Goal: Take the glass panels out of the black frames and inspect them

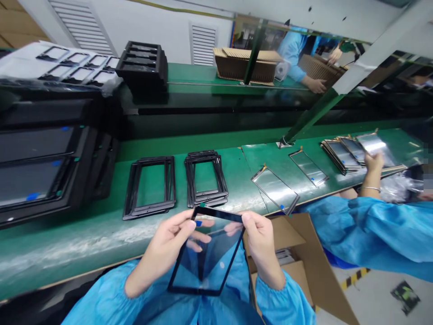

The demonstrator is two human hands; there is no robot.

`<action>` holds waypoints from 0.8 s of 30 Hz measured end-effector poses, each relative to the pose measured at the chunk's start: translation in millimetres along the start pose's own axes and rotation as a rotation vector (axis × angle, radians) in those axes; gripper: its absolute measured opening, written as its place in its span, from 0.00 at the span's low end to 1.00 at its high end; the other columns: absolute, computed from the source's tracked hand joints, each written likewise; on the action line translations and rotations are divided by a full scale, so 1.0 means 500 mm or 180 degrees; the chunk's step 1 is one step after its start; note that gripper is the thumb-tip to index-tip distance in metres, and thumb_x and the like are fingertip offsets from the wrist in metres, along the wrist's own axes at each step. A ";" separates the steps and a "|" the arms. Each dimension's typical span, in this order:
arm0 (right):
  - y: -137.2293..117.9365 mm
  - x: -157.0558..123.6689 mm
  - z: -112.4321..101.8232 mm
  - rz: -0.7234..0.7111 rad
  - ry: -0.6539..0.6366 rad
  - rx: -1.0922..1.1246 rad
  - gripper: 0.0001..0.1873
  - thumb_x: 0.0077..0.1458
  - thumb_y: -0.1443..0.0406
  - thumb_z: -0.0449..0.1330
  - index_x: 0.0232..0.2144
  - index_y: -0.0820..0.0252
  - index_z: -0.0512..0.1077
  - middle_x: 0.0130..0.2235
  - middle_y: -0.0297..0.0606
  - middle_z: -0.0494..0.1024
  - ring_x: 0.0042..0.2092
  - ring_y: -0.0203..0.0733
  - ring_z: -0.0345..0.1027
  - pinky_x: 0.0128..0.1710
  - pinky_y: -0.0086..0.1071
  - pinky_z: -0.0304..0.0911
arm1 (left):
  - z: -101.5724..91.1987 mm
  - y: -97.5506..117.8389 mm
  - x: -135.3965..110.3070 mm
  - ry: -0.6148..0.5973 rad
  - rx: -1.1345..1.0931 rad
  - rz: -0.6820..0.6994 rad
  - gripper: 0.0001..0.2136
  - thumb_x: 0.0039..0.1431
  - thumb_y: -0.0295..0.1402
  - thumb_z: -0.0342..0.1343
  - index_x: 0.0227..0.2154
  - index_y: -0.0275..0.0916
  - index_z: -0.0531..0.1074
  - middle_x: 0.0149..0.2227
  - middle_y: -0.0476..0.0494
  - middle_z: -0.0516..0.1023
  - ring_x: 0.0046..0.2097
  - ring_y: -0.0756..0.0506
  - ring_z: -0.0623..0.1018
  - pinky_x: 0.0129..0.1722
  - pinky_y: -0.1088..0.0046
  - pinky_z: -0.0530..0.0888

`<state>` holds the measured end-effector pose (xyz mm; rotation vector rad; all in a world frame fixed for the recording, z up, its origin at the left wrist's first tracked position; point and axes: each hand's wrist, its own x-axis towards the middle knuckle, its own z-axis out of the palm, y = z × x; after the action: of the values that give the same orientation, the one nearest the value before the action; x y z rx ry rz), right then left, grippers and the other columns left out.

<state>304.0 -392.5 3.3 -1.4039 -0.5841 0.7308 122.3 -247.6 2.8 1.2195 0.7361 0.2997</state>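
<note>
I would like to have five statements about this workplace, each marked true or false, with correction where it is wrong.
1. The left hand and right hand both hold a black-bordered panel. True.
2. The person's sleeves are yellow. False: the sleeves are blue.
3. Two stacks of black frames lie on the green bench. True.
4. An open cardboard box stands on the bench. False: the cardboard box is off it.
5. A co-worker's hand touches another panel. True.
</note>
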 end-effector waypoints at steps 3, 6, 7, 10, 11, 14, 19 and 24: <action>-0.005 0.001 0.013 -0.0086 -0.0249 -0.0317 0.21 0.70 0.55 0.58 0.28 0.57 0.83 0.27 0.37 0.87 0.26 0.43 0.82 0.29 0.31 0.76 | -0.008 0.021 0.000 0.0058 0.1015 0.0528 0.23 0.66 0.44 0.63 0.62 0.44 0.77 0.59 0.35 0.83 0.52 0.34 0.86 0.49 0.60 0.84; -0.006 0.001 0.033 -0.0125 -0.0704 -0.0620 0.12 0.63 0.61 0.66 0.29 0.55 0.85 0.29 0.35 0.87 0.30 0.42 0.83 0.33 0.29 0.76 | -0.006 0.050 0.002 -0.0512 0.2158 0.0890 0.30 0.62 0.35 0.66 0.67 0.54 0.72 0.57 0.45 0.84 0.50 0.37 0.86 0.51 0.63 0.81; -0.005 0.002 0.035 -0.0137 -0.0740 -0.0531 0.07 0.60 0.62 0.68 0.31 0.53 0.86 0.30 0.34 0.88 0.31 0.42 0.84 0.34 0.29 0.76 | -0.004 0.057 0.003 -0.0773 0.2280 0.0852 0.29 0.62 0.34 0.65 0.66 0.54 0.72 0.53 0.46 0.87 0.45 0.39 0.86 0.48 0.65 0.82; 0.002 0.005 0.009 -0.0333 -0.0282 -0.0167 0.09 0.59 0.63 0.70 0.42 0.49 0.87 0.43 0.35 0.89 0.44 0.44 0.85 0.46 0.32 0.78 | -0.004 0.060 0.005 -0.0897 0.1773 0.0454 0.22 0.68 0.35 0.59 0.63 0.50 0.73 0.44 0.46 0.89 0.35 0.43 0.86 0.36 0.70 0.81; 0.005 0.006 -0.008 -0.0434 -0.0058 -0.0215 0.11 0.61 0.63 0.68 0.46 0.48 0.86 0.48 0.36 0.88 0.50 0.45 0.83 0.53 0.34 0.77 | -0.006 0.055 0.005 -0.0702 0.1452 0.0317 0.19 0.69 0.36 0.58 0.62 0.48 0.73 0.44 0.45 0.89 0.34 0.43 0.86 0.32 0.72 0.81; 0.021 0.002 -0.061 -0.0457 0.0277 -0.0423 0.14 0.67 0.58 0.63 0.50 0.51 0.84 0.54 0.42 0.86 0.57 0.48 0.80 0.60 0.40 0.73 | -0.021 0.034 0.005 -0.0113 0.0653 0.0134 0.17 0.68 0.41 0.61 0.56 0.44 0.71 0.46 0.40 0.88 0.33 0.43 0.86 0.26 0.73 0.79; 0.035 -0.021 -0.069 0.0129 0.0452 0.0196 0.17 0.63 0.55 0.68 0.50 0.56 0.80 0.35 0.42 0.89 0.30 0.48 0.85 0.32 0.36 0.81 | -0.035 0.014 0.003 0.0142 0.0475 0.0244 0.20 0.67 0.45 0.62 0.56 0.42 0.68 0.48 0.34 0.87 0.31 0.42 0.86 0.24 0.69 0.80; 0.021 -0.029 -0.039 0.0080 0.0551 0.0020 0.15 0.59 0.53 0.71 0.40 0.57 0.80 0.31 0.43 0.88 0.25 0.48 0.83 0.27 0.35 0.80 | -0.023 0.031 0.008 0.0535 0.2177 0.1722 0.21 0.69 0.35 0.60 0.63 0.46 0.71 0.69 0.35 0.73 0.65 0.33 0.77 0.63 0.49 0.75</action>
<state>307.8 -416.1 -8.1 -1.4543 -0.4290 0.6230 120.2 -231.4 13.9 2.0670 0.6597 0.6324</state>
